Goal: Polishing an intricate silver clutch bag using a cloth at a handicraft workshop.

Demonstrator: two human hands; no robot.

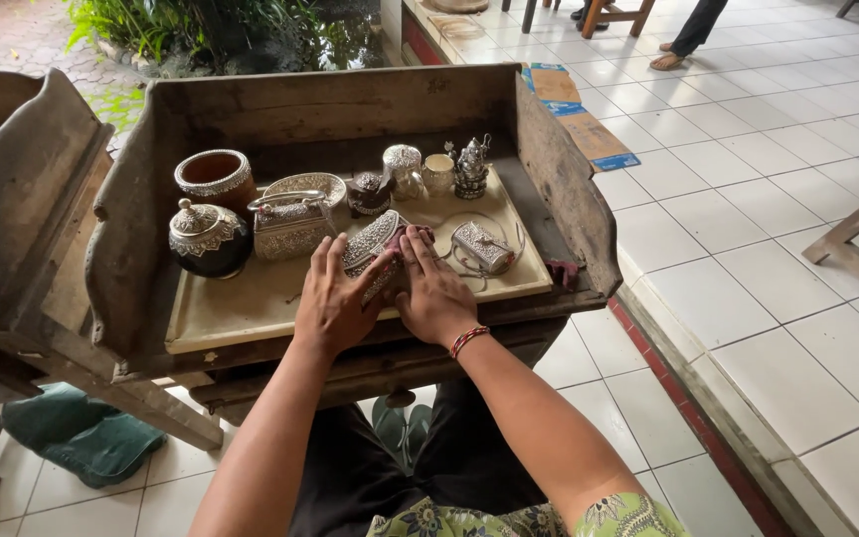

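A small silver purse [372, 246] with an embossed surface is held down on the tray [251, 308], near the middle of its front half. It is pressed from the left by the left hand [333, 298], whose fingers are spread flat and narrow over its lower part, and from the right by the right hand [436, 293], whose fingers are laid over a dark red cloth [412, 237] bunched against the purse. A red bracelet [467, 340] is worn on the right wrist.

Just right of the hands, a second small silver purse [482, 247] with a thin wire handle is set, close to the tray's right edge. Just left of the held purse, a silver box with a handle [290, 227] is placed, and beyond it a dark round lidded pot [209, 239] and a brown cup with a silver rim [216, 177]. Along the back of the tray an oval silver dish [308, 187], a small dark lidded pot [369, 193], a silver jar [404, 169], a pale cup [438, 173] and a spired silver ornament [471, 167] are lined up.

Bare tray is seen in front of the left hand and toward the front left corner. The tray is enclosed by an old wooden trough [350, 104] with high worn sides; its front edge is low. White tiled floor [748, 199] is spread out to the right.
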